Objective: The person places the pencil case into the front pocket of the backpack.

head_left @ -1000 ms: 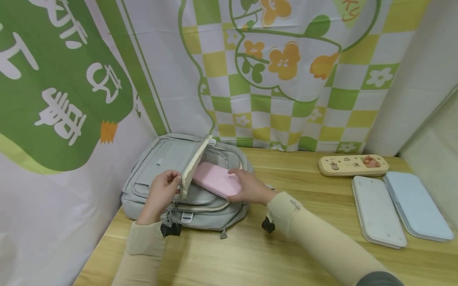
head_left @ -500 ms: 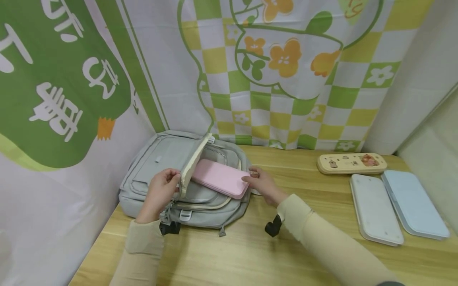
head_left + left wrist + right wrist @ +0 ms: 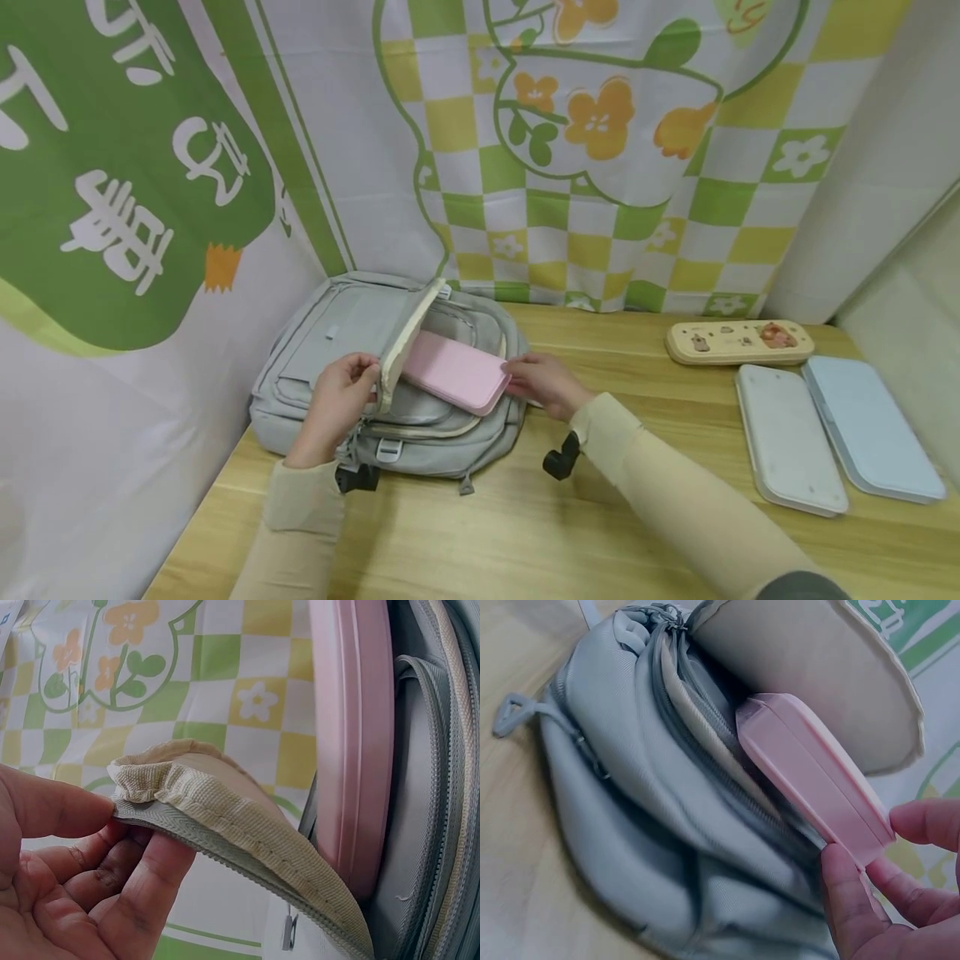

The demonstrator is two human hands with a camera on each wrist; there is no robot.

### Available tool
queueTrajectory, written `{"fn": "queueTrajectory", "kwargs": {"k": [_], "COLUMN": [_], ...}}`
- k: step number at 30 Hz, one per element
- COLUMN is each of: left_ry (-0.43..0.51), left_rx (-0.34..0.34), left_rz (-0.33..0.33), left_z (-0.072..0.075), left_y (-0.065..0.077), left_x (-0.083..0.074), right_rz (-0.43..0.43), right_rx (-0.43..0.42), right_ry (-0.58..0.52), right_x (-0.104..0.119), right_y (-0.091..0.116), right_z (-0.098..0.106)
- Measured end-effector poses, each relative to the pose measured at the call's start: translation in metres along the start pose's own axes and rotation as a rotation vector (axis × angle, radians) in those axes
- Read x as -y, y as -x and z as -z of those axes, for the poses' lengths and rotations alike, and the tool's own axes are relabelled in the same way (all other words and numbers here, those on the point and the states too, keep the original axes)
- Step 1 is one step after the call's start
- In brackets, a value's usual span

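A grey backpack [image 3: 300,329] lies on the table, the flap of its front pocket [image 3: 817,667] lifted. My left hand [image 3: 341,408] pinches the zippered edge of that flap between thumb and fingers, as the left wrist view shows close up. A pink pencil case [image 3: 453,371] pokes out of the pocket, its left end hidden behind the flap. At the case's right end, my right hand [image 3: 547,383] holds it by the corner. In the right wrist view, thumb and fingertips [image 3: 922,825] lie on either side of that end.
To the right on the wooden table [image 3: 622,517] lie a cream pencil case [image 3: 738,343] with cartoon pictures, a white case [image 3: 791,437] and a light blue case [image 3: 873,429]. A checkered cloth [image 3: 592,200] hangs behind the backpack.
My right hand has shifted from a wide grip over the pink pencil case to its far right corner. The case slid right, then slightly back left. My left hand keeps the flap raised.
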State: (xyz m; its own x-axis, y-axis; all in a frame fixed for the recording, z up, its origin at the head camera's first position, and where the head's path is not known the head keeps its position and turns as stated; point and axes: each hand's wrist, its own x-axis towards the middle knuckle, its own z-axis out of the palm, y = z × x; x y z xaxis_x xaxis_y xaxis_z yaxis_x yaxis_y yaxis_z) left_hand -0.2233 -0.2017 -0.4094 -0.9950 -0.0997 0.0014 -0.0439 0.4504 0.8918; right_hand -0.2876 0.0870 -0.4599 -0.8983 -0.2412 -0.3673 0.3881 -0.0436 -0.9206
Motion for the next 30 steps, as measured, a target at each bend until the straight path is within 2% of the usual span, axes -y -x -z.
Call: {"fn": "queueTrajectory", "kwargs": {"k": [9,13,17,20,24,30], "left_ry": [-0.027,-0.044,-0.058,-0.056,-0.055,-0.080], "left_rx": [0.006,0.012,0.007,0.000,-0.001,-0.008], "left_rz": [-0.024,-0.023,-0.021,-0.041,-0.082,-0.113], "left_z": [0.002,0.004,0.006,0.006,0.004,0.001], "left_y": [-0.002,0.001,0.004,0.005,0.004,0.005], "left_x": [-0.002,-0.004,-0.003,-0.002,0.000,0.000], "right_rz": [0.047,0.058,0.081,0.098,0.114,0.127], "right_rx": [-0.031,-0.047,-0.036,-0.026,-0.022,-0.061], "right_ry": [0.062,0.084,0.160,0.208,0.217,0.291], "right_x": [0.015,0.014,0.013,0.014,0.018,0.018], "right_y": [-0.018,-0.026,-0.034,-0.038,-0.044,-0.055], "right_z": [-0.031,-0.041,-0.050,-0.058,-0.067,-0.078]}}
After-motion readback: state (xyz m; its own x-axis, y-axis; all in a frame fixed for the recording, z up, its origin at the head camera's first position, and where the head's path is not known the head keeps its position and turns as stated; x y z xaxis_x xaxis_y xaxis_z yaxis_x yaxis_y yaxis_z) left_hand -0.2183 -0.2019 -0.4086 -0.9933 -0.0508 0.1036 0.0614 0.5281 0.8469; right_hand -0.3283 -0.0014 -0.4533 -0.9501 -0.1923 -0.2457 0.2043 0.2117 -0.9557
